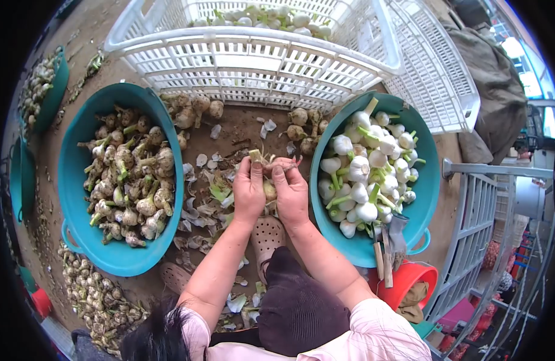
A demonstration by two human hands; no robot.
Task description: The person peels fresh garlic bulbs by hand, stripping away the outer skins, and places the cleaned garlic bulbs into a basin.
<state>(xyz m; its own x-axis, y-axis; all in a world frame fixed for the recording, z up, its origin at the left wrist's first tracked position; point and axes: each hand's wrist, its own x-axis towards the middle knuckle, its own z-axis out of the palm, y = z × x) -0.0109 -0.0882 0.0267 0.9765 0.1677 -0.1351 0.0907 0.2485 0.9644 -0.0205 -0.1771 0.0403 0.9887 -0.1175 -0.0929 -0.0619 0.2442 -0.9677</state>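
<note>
Both hands meet in front of my knees over the littered ground. My left hand (pixel 250 191) is closed on a garlic bulb (pixel 269 191), whose cut stem sticks up past the thumb. My right hand (pixel 290 195) pinches the same bulb from the other side, with a thin strip of skin between its thumb and fingers. Most of the bulb is hidden by the hands. At the left, a teal tub (pixel 71 174) holds unpeeled, soil-brown garlic (pixel 124 159). To the right, another teal tub (pixel 431 180) holds peeled white garlic (pixel 366 165).
A white plastic crate (pixel 271 60) with peeled garlic stands ahead, another crate (pixel 437 66) beside it. Wooden-handled tools (pixel 387 256) and a glove (pixel 398 231) hang on the right tub, above a red bucket (pixel 422 274). Skins (pixel 199 219) and loose garlic (pixel 94 295) cover the ground.
</note>
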